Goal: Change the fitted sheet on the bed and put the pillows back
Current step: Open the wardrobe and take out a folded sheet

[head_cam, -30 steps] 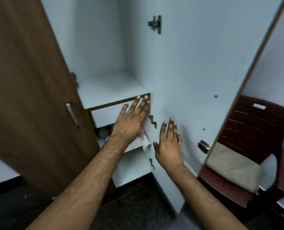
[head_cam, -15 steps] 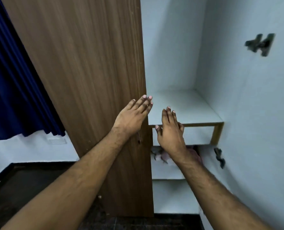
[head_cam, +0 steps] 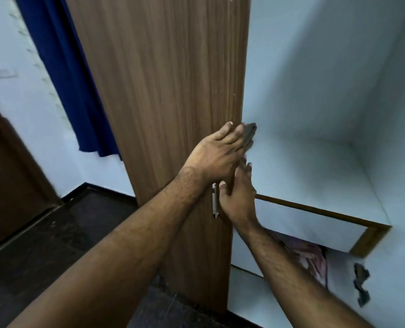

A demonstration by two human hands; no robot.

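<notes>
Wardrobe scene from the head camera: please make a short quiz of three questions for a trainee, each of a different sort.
1. True or false: the left hand lies flat against the wooden wardrobe door.
2. What hangs to the left of the door? A) blue curtain B) mirror C) towel
3. Fill in: pink cloth lies ____ the white shelf.

Key: 1 true; 2 A, the blue curtain; 3 below. The right hand is open beside the door's metal handle.

At your 12 o'clock, brown wood-grain wardrobe door (head_cam: 163,114); 10 o'clock, dark blue curtain (head_cam: 73,91); 4 o'clock, pink cloth (head_cam: 308,259).
</notes>
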